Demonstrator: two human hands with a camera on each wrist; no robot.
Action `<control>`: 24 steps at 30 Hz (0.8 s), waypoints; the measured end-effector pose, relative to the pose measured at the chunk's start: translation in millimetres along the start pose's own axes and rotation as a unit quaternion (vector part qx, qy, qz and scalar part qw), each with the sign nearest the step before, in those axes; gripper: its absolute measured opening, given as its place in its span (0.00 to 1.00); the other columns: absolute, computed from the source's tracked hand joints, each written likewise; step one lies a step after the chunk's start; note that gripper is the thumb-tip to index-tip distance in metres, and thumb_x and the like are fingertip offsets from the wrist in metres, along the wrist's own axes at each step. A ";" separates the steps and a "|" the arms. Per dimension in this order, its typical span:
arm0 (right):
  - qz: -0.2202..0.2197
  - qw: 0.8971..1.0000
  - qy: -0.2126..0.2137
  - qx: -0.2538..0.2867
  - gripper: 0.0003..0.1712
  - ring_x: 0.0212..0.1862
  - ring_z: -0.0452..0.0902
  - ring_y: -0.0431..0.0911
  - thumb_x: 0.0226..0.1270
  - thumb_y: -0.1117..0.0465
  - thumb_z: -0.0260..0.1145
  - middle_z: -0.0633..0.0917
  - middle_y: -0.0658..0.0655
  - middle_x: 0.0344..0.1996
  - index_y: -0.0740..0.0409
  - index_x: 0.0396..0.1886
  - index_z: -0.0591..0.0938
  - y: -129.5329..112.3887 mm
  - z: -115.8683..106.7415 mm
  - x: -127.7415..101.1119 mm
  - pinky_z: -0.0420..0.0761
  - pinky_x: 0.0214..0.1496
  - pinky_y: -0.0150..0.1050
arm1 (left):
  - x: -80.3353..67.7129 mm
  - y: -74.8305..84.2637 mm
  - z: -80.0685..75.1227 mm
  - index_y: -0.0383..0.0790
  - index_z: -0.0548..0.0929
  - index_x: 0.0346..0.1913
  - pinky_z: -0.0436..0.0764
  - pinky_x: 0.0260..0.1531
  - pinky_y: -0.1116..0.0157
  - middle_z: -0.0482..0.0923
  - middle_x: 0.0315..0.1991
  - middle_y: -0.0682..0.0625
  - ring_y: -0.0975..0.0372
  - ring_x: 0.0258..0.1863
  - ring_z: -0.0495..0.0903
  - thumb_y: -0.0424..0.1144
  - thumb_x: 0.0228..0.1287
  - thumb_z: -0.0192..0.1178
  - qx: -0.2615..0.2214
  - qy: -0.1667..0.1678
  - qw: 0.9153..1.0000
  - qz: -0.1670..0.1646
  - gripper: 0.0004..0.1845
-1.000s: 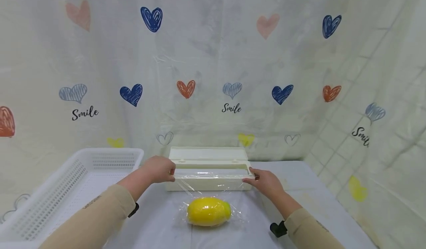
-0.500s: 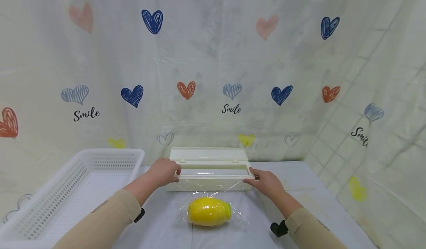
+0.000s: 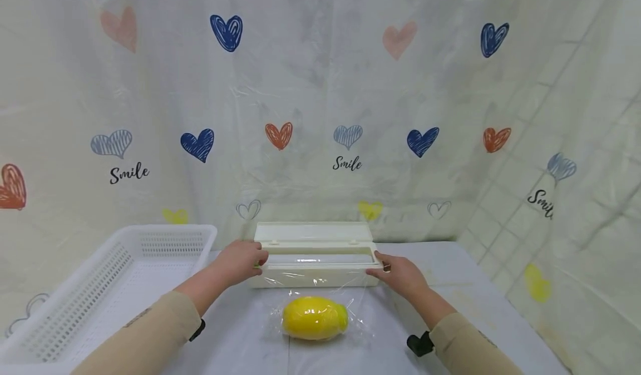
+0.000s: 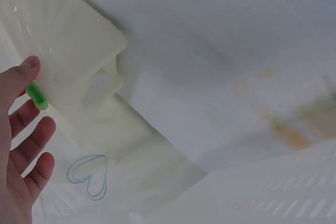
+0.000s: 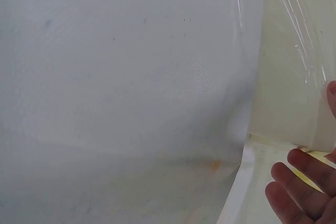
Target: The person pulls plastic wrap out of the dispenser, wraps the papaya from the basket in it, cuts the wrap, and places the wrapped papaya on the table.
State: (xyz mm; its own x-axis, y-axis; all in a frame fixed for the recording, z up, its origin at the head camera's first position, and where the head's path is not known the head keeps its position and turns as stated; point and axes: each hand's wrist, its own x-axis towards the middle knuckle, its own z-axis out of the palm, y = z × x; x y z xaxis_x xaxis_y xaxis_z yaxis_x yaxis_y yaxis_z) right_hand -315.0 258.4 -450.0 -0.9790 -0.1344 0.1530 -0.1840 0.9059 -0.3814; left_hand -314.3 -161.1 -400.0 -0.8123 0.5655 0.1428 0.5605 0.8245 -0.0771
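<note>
Head view: a pale curtain (image 3: 320,85) printed with coloured hearts and the word "Smile" hangs behind a white-covered table (image 3: 445,302). At the left stands a white rectangular plastic basket (image 3: 167,227) with slotted walls.

Near the middle of the table, toward the back, sits a long cream plastic box (image 3: 300,279), its hinged lid (image 3: 314,231) raised. Crinkled clear plastic film (image 3: 361,325) runs from the front of the box toward the person, down to a glossy yellow oval fruit (image 3: 311,319) with a lime-green end. The fruit lies in front of the box with the film about it; whether film also passes underneath cannot be told.

The right hand (image 3: 400,275) grips the right front corner of the box, thumb in front, and has stayed there. The left hand (image 3: 239,261) has drawn back slightly toward the box's left end compared with half a second ago, and a small bright green plastic piece (image 4: 37,97) now shows, pinched between thumb and forefinger, the other fingers loosely bent. That green piece is probably a slider for the film; the film seems still joined to the box, so it looks uncut.
</note>
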 end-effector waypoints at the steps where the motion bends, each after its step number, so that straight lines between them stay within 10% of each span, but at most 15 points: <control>1: 0.001 1.000 -0.001 -0.001 0.44 0.49 0.83 0.52 0.59 0.35 0.69 0.85 0.60 0.51 0.53 0.69 0.74 0.2 -0.4 0.2 0.82 0.47 0.50 | -0.8 -0.6 -0.6 0.52 0.77 0.29 0.72 0.30 0.63 0.68 0.26 0.60 0.62 0.25 0.68 0.43 0.57 0.73 0.000 0.002 1.000 0.007 0.12; 24: 0.023 1.000 -0.009 0.006 0.47 0.48 0.81 0.50 0.58 0.31 0.67 0.84 0.55 0.49 0.47 0.73 0.70 -0.7 2.7 -4.8 0.81 0.46 0.49 | -7.1 8.2 7.0 0.53 0.82 0.27 0.71 0.43 0.58 0.73 0.36 0.56 0.58 0.40 0.70 0.39 0.57 0.72 0.039 0.054 0.998 -0.001 0.08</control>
State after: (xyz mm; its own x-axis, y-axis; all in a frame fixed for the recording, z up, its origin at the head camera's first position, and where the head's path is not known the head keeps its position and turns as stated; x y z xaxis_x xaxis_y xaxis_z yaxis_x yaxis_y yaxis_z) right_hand -310.4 257.3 -453.0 -0.9878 -0.1007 0.1191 -0.1405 0.9060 -0.3994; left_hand -305.1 -158.3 -408.6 -0.7888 0.5620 0.2490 0.5410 0.8270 -0.1527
